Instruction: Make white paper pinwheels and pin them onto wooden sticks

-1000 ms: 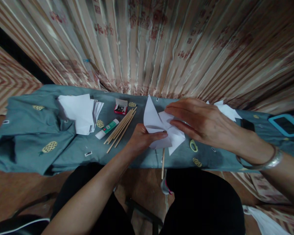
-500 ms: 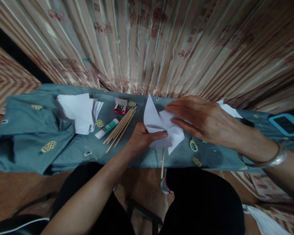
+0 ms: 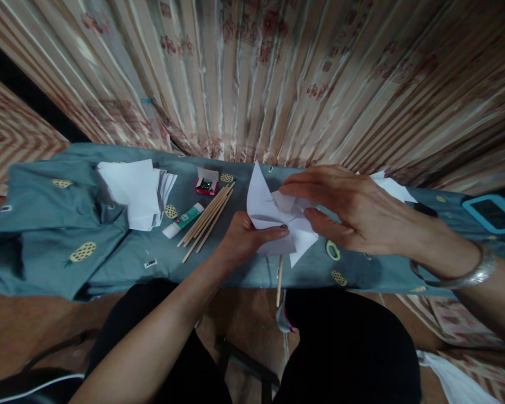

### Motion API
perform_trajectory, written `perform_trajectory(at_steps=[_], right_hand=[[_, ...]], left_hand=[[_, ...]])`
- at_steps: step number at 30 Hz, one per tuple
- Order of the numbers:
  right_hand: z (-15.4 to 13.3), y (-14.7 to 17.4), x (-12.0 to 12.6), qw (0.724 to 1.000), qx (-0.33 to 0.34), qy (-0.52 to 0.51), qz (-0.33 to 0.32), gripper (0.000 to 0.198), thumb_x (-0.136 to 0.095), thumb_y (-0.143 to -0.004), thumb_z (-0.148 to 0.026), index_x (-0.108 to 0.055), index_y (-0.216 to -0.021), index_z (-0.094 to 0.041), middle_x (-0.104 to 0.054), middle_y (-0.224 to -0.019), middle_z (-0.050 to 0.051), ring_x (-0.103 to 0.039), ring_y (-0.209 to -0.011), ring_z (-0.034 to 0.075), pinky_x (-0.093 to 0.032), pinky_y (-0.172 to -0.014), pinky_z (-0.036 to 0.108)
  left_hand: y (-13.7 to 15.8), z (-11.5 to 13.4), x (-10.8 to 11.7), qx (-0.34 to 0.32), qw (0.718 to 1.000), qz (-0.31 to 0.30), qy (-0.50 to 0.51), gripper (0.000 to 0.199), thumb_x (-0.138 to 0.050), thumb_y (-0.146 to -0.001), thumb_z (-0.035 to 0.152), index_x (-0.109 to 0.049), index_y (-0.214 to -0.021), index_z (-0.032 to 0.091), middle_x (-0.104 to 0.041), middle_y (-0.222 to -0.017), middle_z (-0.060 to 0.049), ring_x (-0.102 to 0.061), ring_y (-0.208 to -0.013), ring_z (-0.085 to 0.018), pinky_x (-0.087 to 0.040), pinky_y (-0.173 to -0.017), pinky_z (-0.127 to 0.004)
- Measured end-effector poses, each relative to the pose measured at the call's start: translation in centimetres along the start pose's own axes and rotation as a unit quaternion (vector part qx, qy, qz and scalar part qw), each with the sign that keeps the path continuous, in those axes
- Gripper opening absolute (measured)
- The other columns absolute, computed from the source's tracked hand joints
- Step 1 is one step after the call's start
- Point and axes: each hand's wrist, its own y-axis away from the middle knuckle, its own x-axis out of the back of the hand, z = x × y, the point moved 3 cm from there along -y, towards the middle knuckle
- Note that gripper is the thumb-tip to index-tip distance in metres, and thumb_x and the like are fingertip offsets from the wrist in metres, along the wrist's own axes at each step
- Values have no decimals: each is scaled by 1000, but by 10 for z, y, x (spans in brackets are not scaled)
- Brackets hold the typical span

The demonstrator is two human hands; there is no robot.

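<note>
A white paper pinwheel (image 3: 263, 207) is in my left hand (image 3: 246, 241), with the thumb pressed near its centre; the other fingers are hidden under the paper. A thin wooden stick (image 3: 280, 280) extends below the pinwheel past the table's front edge. My right hand (image 3: 340, 207) is over the pinwheel's right side, its thumb spread from its fingers and nothing visibly gripped. Whether its fingertips touch the paper I cannot tell. Just right of the pinwheel, a yellow-green scissors handle (image 3: 332, 250) shows on the cloth.
Left on the blue-green cloth (image 3: 118, 264) lies a stack of white paper (image 3: 138, 193). A small red box of metal pins (image 3: 207, 184), a glue tube (image 3: 183, 220) and several wooden sticks (image 3: 210, 216) lie nearer the middle. At right are more paper (image 3: 391, 188) and a blue-framed object (image 3: 492, 213).
My right hand has opened a little, its thumb shifting right and away from the paper. The left hand and the pinwheel stay almost where they were.
</note>
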Motion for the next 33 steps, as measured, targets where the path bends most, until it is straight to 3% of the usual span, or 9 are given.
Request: perform_trajectory(at_steps=[6, 14, 20, 33], right_hand=[[-1, -3, 0, 1000, -22, -18, 1, 32, -47, -98, -34, -62, -123, -21, -68, -119, 12, -63, -111, 29, -52, -96, 51], [2, -5, 0, 999, -47, -23, -4, 28, -50, -95, -28, -63, -120, -28, -68, -120, 8, -63, -112, 28, -51, -99, 50], [5, -8, -2, 999, -41, -13, -6, 28, -51, -94, -27, -63, -118, -18, -69, -115, 12, -64, -107, 28, -53, -94, 48], [7, -7, 3, 997, -47, -36, -40, 28, -54, -92, -24, -64, -118, -20, -67, -119, 10, -63, -108, 29, -51, -94, 47]], left_hand=[[0, 1, 0, -1, 1000, -1, 0, 24, -86, -54, 19, -74, -75, 15, -73, -78, -1, -64, -73, -16, -52, -74, -29], [0, -1, 1, -6, 1000, -1, -9, 25, -85, -56, 18, -75, -78, 16, -74, -81, -1, -65, -74, -16, -53, -75, -30], [0, 0, 0, -12, 1000, 3, -26, 25, -86, -55, 22, -75, -77, 15, -74, -81, -2, -66, -76, -18, -54, -75, -31], [1, -3, 1, 1, 1000, 0, -9, 23, -86, -55, 19, -75, -75, 16, -75, -79, -1, -67, -72, -17, -54, -74, -30]])
